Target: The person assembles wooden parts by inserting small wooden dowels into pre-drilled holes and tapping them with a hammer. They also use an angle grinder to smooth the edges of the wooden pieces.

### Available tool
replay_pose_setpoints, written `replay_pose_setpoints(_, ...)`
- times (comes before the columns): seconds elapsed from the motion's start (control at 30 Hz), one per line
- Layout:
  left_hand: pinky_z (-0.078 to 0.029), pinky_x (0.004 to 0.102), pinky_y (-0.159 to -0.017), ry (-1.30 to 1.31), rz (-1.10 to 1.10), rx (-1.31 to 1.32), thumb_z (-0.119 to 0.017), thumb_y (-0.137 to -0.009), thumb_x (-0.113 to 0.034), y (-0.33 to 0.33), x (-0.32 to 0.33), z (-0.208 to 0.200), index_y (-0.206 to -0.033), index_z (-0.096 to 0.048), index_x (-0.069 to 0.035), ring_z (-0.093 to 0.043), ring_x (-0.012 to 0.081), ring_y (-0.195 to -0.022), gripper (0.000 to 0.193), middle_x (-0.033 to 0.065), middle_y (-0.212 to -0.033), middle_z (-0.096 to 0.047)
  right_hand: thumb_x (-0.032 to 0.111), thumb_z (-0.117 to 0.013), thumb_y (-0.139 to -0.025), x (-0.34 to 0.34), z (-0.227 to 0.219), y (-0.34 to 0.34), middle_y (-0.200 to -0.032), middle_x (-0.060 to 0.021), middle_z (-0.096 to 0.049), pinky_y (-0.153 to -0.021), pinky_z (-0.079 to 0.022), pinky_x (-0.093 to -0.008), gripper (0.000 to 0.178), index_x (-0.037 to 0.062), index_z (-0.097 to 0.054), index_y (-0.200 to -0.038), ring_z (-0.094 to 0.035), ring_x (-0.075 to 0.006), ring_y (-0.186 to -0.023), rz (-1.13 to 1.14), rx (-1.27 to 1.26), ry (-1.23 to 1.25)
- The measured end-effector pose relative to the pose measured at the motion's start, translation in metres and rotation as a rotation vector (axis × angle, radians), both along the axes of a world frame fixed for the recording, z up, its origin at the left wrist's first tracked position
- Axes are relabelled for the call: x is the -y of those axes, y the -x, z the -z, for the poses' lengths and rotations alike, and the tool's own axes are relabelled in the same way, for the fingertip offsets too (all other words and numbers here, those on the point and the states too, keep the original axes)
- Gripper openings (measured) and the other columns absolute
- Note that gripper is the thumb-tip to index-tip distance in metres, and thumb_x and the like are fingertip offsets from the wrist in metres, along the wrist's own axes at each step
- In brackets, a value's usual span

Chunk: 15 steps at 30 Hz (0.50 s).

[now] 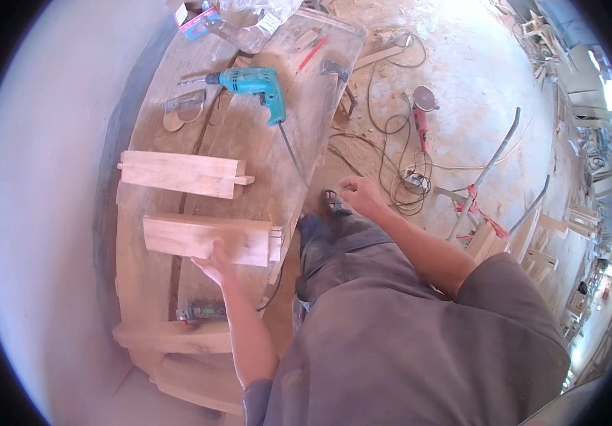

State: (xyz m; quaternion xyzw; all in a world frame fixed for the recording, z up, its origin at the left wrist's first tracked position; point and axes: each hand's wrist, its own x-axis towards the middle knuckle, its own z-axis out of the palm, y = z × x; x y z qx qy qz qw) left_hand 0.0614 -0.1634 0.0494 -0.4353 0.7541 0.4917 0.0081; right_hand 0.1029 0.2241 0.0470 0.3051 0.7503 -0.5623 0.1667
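My left hand grips the near long edge of a pale wooden block over the workbench. Its thumb lies on the wood's face, with the other fingers at the edge and partly hidden. Stepped, cut tenons show at the block's right end. Beyond it a second wooden block lies on the bench, with a narrow tenon sticking out at its right end. Off the bench's right side, my right hand hangs in the air with its fingers curled. Whatever it may hold is hidden.
A teal power drill lies on the far bench near a red pencil. A small grinder sits by curved wooden pieces at the near left. On the floor are a red angle grinder and tangled cords.
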Motion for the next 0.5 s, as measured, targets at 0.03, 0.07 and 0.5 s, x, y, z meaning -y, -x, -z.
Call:
replay_pose_setpoints(0.03, -0.041, 0.0503, -0.113, 0.05, -0.032, 0.039, -0.082, -0.08, -0.04, 0.01, -0.008, 0.009, -0.164, -0.015, -0.005, -0.051, 0.0426, -0.134, 0.114, 0.0328, -0.153, -0.039, 0.01, -0.071, -0.085, -0.002, -0.006, 0.003, -0.095, -0.0117, -0.076, -0.081, -0.055, -0.0318, 0.031, -0.0032, -0.072, -0.114, -0.071, -0.0172, -0.09, 0.002, -0.02, -0.014)
replay_pose_setpoints(0.07, -0.042, 0.0523, -0.111, 0.103, -0.063, 0.079, -0.08, -0.08, -0.045, 0.02, -0.014, 0.018, -0.164, -0.016, -0.007, -0.049, 0.0445, -0.135, 0.112, 0.0351, -0.151, -0.038, 0.01, -0.07, -0.085, -0.003, -0.01, 0.004, -0.095, -0.0126, -0.076, -0.079, -0.055, -0.0329, 0.031, -0.0021, -0.073, -0.113, -0.071, -0.0192, -0.088, -0.006, -0.057, -0.059)
replay_pose_setpoints(0.5, -0.044, 0.0619, -0.099, 0.567, -0.04, 0.511, -0.062, -0.087, -0.062, 0.054, -0.06, 0.02, -0.163, -0.024, -0.009, -0.048, 0.0511, -0.128, 0.1, 0.0412, -0.135, -0.039, 0.016, -0.058, -0.091, -0.091, 0.027, 0.235, -0.109, -0.0193, -0.074, -0.092, -0.054, -0.0435, 0.031, 0.013, -0.073, -0.118, -0.071, -0.0356, -0.104, -0.174, -0.417, -0.603)
